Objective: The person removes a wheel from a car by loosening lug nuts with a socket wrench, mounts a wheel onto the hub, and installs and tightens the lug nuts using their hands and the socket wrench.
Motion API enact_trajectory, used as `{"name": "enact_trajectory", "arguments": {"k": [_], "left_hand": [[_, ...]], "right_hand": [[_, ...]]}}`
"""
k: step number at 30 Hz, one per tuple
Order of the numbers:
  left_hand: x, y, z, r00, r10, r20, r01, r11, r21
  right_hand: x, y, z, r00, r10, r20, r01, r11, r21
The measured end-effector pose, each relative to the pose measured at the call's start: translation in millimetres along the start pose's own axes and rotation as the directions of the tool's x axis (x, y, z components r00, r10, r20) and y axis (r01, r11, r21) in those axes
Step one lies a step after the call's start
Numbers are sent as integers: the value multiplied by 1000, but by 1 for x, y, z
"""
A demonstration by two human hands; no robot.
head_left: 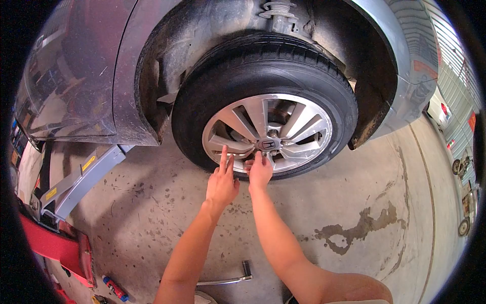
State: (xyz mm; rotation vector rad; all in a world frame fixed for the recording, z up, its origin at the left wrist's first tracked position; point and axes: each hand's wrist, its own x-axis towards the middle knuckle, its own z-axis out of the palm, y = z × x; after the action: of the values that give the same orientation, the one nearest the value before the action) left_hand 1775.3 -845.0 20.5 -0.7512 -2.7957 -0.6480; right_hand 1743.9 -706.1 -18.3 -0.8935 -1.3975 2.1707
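Observation:
A wheel with a black tire (283, 81) and a silver alloy rim (257, 115) sits inside the wheel arch of a grey car. Its center cap (269, 144) carries an H emblem. My right hand (260, 173) has its fingertips pinched at the lower part of the hub, just below the cap. Whatever lies between them is hidden, though a lug nut (273, 134) shows above the cap. To the left, my left hand (221, 183) is raised before the lower rim with its index finger stretched out and nothing visible in it.
A socket wrench (223, 281) lies on the concrete floor below my forearms. At left stand a grey lift arm (91, 177) and a red metal base (55, 245). A blue and red cylinder (115, 288) lies nearby. A wet stain (362, 230) marks the floor at right.

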Motion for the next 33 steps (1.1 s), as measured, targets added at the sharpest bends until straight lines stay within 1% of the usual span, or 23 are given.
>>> {"name": "enact_trajectory", "arguments": {"k": [1,2,4,5,7,8,10,11,13,14,16,17,18,19,20,22,25,26,28,29,31,32,33], "left_hand": [[0,1,-3,998,-20,57,21,1000,-21],[0,1,-4,998,-21,58,22,1000,-20],[0,1,-4,999,-8,46,9,1000,-30],[-1,1,-3,999,-10,45,11,999,-32],[0,0,-1,999,-10,41,11,1000,-29],[1,0,-1,999,-9,42,11,1000,-29],[0,2,-3,999,-13,39,15,999,-50],[0,1,-2,999,-12,41,14,999,-51],[1,0,2,1000,-2,15,3,998,-57],[1,-1,3,1000,-2,15,3,998,-57],[1,-3,4,1000,18,-6,-18,999,-44],[1,-3,4,1000,18,-4,-18,999,-43],[1,-2,1,1000,4,13,-4,999,-45],[0,-1,0,1000,-9,29,11,999,-49],[1,-1,0,1000,-11,27,12,999,-50],[1,-2,0,1000,-3,29,5,998,-55],[0,-2,1,1000,12,8,-12,999,-43],[0,-2,2,1000,12,10,-11,999,-45],[1,-2,1,999,-23,43,25,999,-48],[1,-2,2,999,-23,42,25,999,-48],[1,-3,2,1000,-9,28,10,999,-35],[1,-4,2,1000,-10,28,11,999,-33],[2,-2,-1,999,-15,39,17,999,-33]], "right_hand": [[1,2,1,994,-113,4,113,992,-53],[4,2,-2,994,-112,4,112,992,-53],[8,-5,-9,964,227,138,-246,960,138],[6,-5,-9,964,227,138,-246,960,135],[-1,-5,-5,998,-60,9,61,998,-29],[-2,-6,-3,998,-61,8,61,998,-29],[-1,-4,-3,995,81,60,-88,990,114],[0,-4,-5,995,83,58,-89,990,113],[2,-4,-8,961,254,109,-272,939,211],[2,-3,-7,961,254,110,-272,939,212],[0,1,-1,997,-62,46,64,997,-31],[3,1,-1,997,-61,46,62,998,-31],[7,-2,-2,991,119,66,-125,987,97],[9,-3,-3,952,288,107,-305,927,216],[9,-2,-3,952,287,108,-305,928,214],[1,-4,0,998,55,23,-57,994,90],[4,0,3,999,27,41,-29,998,53],[5,1,0,999,28,39,-30,998,51],[3,-5,-3,982,173,74,-180,978,108],[1,-6,-1,982,172,75,-180,978,108],[-1,-5,3,1000,-19,-7,19,997,73],[2,-6,4,1000,-18,-6,18,997,75],[6,-8,3,985,171,36,-175,956,236]]}}
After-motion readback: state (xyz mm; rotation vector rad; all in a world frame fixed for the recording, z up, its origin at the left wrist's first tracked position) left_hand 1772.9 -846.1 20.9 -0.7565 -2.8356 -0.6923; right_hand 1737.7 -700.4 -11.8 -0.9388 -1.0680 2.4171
